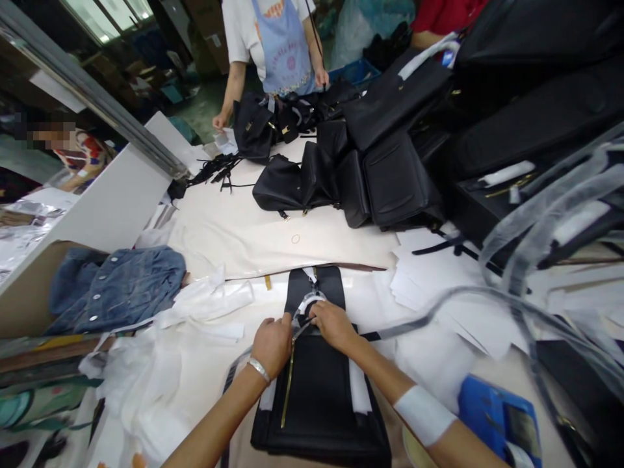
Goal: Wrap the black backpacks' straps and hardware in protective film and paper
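Note:
A black backpack [326, 390] lies on the table in front of me, with a gold zipper down its left side and white wrapping on its edges. Its top flap [331, 286] is folded out away from me. At the top of the bag, my left hand [273, 346] is closed, its fingers pinching a strip of clear wrapping. Just right of it, my right hand [335, 326] curls its fingers at the wrapped carry handle [311, 300]. My fingers partly hide what they grip.
Several black bags [394, 175] are piled at the back and right. A denim garment [121, 286] lies left. White paper sheets [439, 279], plastic-wrapped straps [517, 260] and a blue device [502, 416] are to the right. A person in a blue apron [285, 49] stands across the table.

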Demonstrator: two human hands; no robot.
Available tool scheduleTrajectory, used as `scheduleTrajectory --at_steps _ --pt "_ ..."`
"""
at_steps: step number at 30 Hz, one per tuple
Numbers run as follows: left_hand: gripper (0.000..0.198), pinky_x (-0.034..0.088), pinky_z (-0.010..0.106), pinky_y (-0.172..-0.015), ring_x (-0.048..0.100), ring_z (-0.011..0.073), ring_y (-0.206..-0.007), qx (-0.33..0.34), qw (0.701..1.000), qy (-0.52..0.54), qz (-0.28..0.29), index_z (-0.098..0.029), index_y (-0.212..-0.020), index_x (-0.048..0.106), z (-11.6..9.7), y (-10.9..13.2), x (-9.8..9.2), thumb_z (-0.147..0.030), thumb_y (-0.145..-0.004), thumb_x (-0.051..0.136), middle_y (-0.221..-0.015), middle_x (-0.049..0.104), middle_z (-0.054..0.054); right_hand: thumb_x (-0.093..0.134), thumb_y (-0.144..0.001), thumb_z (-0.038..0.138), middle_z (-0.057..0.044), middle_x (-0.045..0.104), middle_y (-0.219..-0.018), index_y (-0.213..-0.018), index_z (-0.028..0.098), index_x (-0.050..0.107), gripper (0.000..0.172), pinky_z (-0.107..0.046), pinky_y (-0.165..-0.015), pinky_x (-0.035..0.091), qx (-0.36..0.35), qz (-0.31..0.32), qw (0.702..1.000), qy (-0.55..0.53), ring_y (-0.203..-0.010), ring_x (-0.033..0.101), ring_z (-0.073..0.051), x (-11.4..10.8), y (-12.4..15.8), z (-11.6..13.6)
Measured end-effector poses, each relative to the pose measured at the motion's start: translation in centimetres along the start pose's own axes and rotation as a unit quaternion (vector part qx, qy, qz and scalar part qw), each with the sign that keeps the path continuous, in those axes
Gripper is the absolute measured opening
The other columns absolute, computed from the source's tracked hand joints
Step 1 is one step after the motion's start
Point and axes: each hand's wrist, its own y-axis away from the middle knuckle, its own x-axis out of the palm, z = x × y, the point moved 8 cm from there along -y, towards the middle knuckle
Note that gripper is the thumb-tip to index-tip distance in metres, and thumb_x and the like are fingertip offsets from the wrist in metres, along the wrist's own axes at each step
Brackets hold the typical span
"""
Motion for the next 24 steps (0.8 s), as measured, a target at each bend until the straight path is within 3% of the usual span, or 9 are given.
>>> scheduleTrajectory --at_steps 7,12,18,24 --pt "0.020 0.040 0.035 -0.075 0.063 0.0221 -0.073 0.033 0.999 0.011 -0.004 -0.013 -0.095 0.050 -2.7 -1.9 0.7 -0.010 -0.085 0.033 -0.078 0.065 0.010 0.054 -0.084 0.019 -0.003 0.059 -0.091 -0.087 0.021 0.060 0.006 -0.028 -0.082 0.038 -0.019 0.018 1.000 0.004 -0.091 0.050 -0.018 -0.1 0.6 0.2" --pt "0.023 0.040 0.035 -0.073 0.062 0.0221 -0.069 0.020 1.000 -0.002 0.014 -0.013 -0.097 0.050 -2.1 -1.8 1.3 -0.012 -0.088 0.029 -0.074 0.065 0.010 0.050 -0.085 0.015 -0.008 0.059 -0.095 -0.092 0.018 0.059 0.012 -0.032 -0.081 0.038 0.031 0.016 0.998 0.053 -0.092 0.049 -0.021 -0.1 0.8 -1.6" --pt "0.022 0.040 0.034 -0.071 0.063 0.0219 -0.069 0.012 1.000 -0.003 0.016 -0.014 -0.094 0.050 -2.6 -2.1 2.0 -0.011 -0.087 0.030 -0.076 0.065 0.010 0.051 -0.084 0.016 -0.004 0.063 -0.090 -0.086 0.019 0.063 0.012 -0.029 -0.080 0.039 -0.045 0.067 0.997 0.012 -0.090 0.054 -0.020 1.0 0.6 -0.9" --pt "0.023 0.041 0.033 -0.067 0.062 0.0218 -0.067 -0.010 1.000 -0.013 0.021 -0.014 -0.095 0.050 -2.0 -1.8 2.2 -0.017 -0.090 0.028 -0.071 0.065 0.008 0.043 -0.086 0.011 -0.004 0.063 -0.104 -0.111 0.021 0.057 0.030 -0.027 -0.083 0.041 -0.053 0.051 0.997 -0.037 -0.098 0.056 -0.017 0.8 -1.2 -1.5"
